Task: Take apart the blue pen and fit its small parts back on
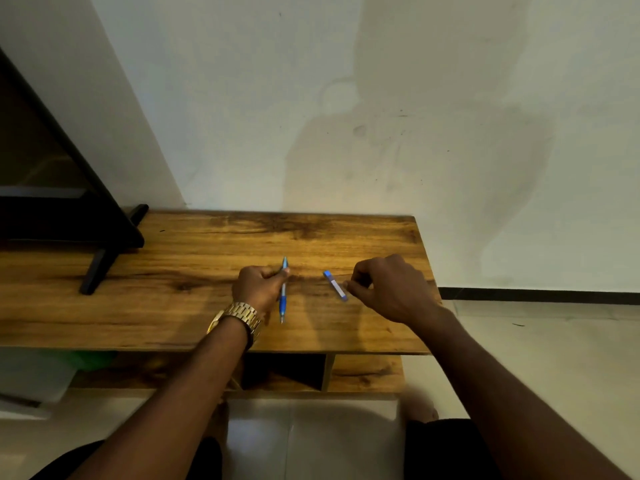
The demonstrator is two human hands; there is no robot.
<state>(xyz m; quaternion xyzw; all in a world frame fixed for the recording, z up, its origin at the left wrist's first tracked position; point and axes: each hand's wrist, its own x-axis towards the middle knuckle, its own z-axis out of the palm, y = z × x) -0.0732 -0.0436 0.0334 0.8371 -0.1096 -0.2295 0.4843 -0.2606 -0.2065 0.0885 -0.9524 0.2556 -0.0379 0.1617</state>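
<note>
A blue pen [283,299] lies lengthwise on the wooden table [173,306], tip pointing toward me. My left hand [258,285], with a gold watch on the wrist, is closed around the pen's upper half. A second short blue part with a white band [335,285] lies flat on the table to the right of the pen. My right hand [388,289] rests just right of that part, fingers curled and thumb and forefinger pinched together right beside its near end; whether they touch it, or hold anything small, is too fine to see.
A black TV stand foot [100,268] and screen frame occupy the table's left end. The table's right edge [426,282] is close to my right hand, with tiled floor beyond. A white wall stands behind the table. Open shelves sit below the tabletop.
</note>
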